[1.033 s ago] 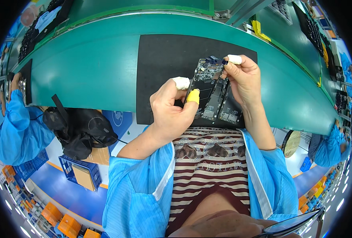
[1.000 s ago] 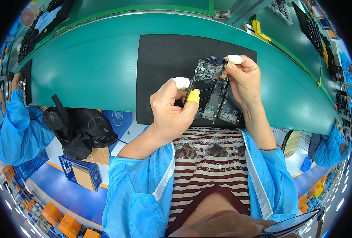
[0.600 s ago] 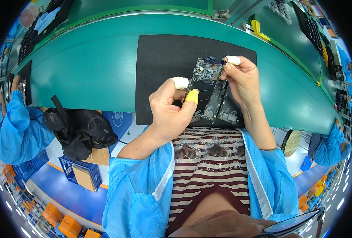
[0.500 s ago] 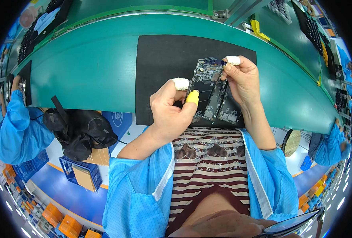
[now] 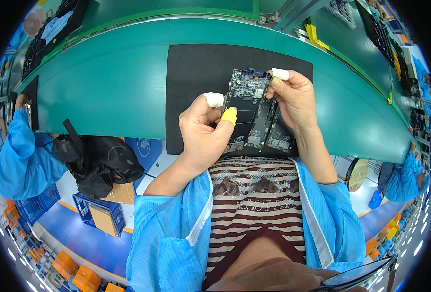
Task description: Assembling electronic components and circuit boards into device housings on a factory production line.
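Two-handed hold on a circuit board (image 5: pixel 246 108) above a black mat (image 5: pixel 191 65) on the green table (image 5: pixel 98 97). The board lies right of the mat's middle, its long sides running from the mat's far edge toward its near edge. Left hand (image 5: pixel 202 127): the grip is closed on the board's left edge, yellow-covered thumb on the face, white-covered index finger at the side; this presumably steadies the board while leaving its face exposed. Right hand (image 5: pixel 293 92): thumb and index finger form a narrow pinch at the right end of a dark blue part (image 5: pixel 254 73) along the board's far edge, probably for fine control. The left forearm slants in across the table's near edge; the right rises more steeply, fingertips turned left. A second board (image 5: pixel 279 138) lies near the mat's near right corner.
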